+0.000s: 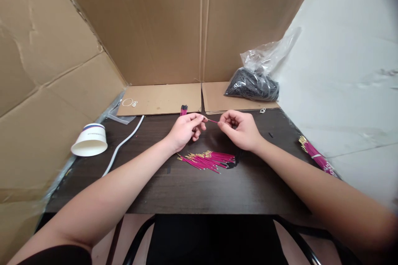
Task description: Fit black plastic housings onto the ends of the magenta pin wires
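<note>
A short magenta wire (213, 121) with a gold terminal at its left end stretches between my two hands above the table. My left hand (187, 129) pinches the terminal end between thumb and forefinger. At the other end, my right hand (239, 129) has its fingertips closed on the wire; what else they cover is hidden. Below the hands lies a loose pile of magenta wires (205, 160) with gold terminals, and small black sleeves (230, 165) sit at its right side. Just behind my left hand is a small group of black-tipped magenta wires (184, 110).
A clear bag of black pieces (253, 85) rests on cardboard (161, 98) at the back right. A banded wire bundle (315, 155) lies at the right edge. At left are a paper cup (90, 140) and a white cable (122, 143). Cardboard walls stand behind and left.
</note>
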A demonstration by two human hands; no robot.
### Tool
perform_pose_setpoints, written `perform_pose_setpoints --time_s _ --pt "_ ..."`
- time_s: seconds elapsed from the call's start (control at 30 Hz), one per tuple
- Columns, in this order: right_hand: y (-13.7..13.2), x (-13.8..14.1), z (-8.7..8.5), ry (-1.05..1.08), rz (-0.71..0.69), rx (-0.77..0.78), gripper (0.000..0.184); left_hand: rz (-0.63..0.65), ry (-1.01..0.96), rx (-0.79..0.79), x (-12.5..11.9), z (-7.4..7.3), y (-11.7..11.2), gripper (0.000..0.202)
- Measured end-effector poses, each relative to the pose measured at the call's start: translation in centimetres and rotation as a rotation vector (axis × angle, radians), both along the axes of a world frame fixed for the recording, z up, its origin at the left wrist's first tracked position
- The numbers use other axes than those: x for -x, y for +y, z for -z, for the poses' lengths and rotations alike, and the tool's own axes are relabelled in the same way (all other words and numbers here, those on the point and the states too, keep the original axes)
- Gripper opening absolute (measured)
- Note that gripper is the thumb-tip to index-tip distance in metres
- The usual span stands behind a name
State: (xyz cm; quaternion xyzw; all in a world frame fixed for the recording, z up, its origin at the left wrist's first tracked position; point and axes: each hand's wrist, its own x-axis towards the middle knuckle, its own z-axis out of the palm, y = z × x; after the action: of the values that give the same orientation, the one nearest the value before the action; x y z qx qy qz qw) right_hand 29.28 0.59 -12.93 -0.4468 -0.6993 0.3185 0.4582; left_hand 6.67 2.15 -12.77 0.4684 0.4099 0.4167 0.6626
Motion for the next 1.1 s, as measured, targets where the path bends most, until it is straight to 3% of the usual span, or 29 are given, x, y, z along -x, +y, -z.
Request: perform_pose_setpoints --time_s 0.53,1.1 --pt "0.06 -0.10 -0.06 -0.040 -0.001 0.006 0.017 0.004 0.073 -0.085 -0.12 0.55 -0.03 0.018" --pt "0.39 -0.14 -0.25 0.013 -0.063 0.130 0.024 0.031 0.130 -0.153 -0.29 0.60 -0.20 0.021"
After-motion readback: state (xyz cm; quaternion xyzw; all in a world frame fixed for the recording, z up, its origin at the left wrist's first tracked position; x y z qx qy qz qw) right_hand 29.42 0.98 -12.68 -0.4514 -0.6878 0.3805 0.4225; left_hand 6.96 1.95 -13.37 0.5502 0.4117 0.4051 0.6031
